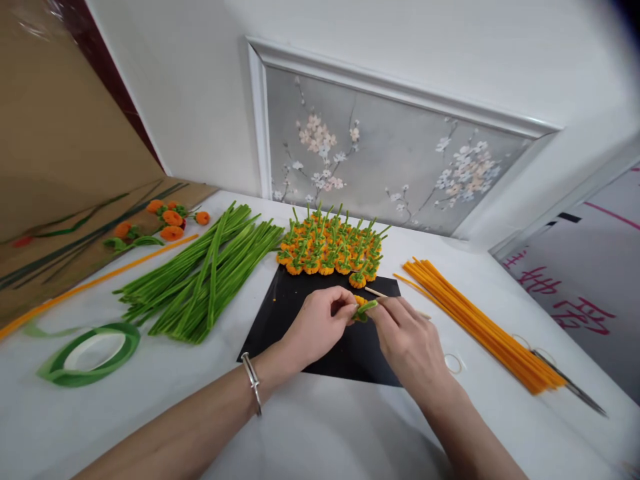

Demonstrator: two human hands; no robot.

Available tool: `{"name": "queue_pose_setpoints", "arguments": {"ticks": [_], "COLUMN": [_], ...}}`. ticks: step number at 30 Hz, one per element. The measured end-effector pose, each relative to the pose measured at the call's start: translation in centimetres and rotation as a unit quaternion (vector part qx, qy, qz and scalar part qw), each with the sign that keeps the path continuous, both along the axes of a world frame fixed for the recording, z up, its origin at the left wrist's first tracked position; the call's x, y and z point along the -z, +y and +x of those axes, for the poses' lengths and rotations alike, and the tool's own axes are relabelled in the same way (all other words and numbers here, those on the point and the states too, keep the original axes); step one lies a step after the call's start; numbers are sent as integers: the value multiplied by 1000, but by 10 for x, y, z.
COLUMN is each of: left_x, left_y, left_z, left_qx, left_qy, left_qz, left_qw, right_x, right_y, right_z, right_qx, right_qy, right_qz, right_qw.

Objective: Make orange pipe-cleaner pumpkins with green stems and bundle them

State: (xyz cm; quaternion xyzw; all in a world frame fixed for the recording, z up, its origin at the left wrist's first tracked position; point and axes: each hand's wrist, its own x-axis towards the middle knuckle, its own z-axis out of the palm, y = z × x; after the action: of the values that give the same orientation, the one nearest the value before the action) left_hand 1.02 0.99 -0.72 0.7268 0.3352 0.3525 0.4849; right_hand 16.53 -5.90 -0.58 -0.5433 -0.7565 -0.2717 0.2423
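Observation:
Over a black mat (320, 357), my left hand (320, 323) pinches the near side of a small orange flower (359, 301) made of fuzzy pipe cleaner. My right hand (406, 333) is closed at its other side, with the fingers on a green pipe cleaner (366, 311) that bends around the flower's base. A thin wooden stick (375, 292) shows just behind my right hand, partly hidden by it. Behind the mat stand several rows of finished orange flowers (330, 247) with green stems pointing up; one flower (357, 280) sits at the front, nearest my hands.
Green pipe cleaners (205, 273) lie in a pile at left, beside a roll of green tape (131, 341). Orange pipe cleaners (480, 323) and scissors (580, 390) lie at right. Orange blooms (171, 233) rest on brown cardboard (80, 257). A white wall (190, 80) rises behind.

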Motion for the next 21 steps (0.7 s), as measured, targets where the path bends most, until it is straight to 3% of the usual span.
{"name": "queue_pose_setpoints", "arguments": {"ticks": [7,12,14,17,19,21], "left_x": [-6,-5,-4,-3,-6,-9], "left_y": [-6,-10,-10,-5,-1,2], "left_z": [2,3,3,2,-1,-4], "left_qx": [-7,-24,-25,-18,-9,-1], "left_qy": [27,11,-30,-96,-83,-32], "left_qz": [40,39,13,-32,-14,42], "left_qw": [999,999,999,995,996,999], "right_x": [3,7,6,0,-5,-9], "right_y": [0,1,2,2,3,5], "right_z": [-7,-18,-20,-19,-14,-8], "right_qx": [59,31,21,1,-23,-37], "right_qy": [5,196,315,480,543,577], "right_qz": [28,26,-2,-116,-211,-264], "right_qw": [998,980,949,869,813,772]}}
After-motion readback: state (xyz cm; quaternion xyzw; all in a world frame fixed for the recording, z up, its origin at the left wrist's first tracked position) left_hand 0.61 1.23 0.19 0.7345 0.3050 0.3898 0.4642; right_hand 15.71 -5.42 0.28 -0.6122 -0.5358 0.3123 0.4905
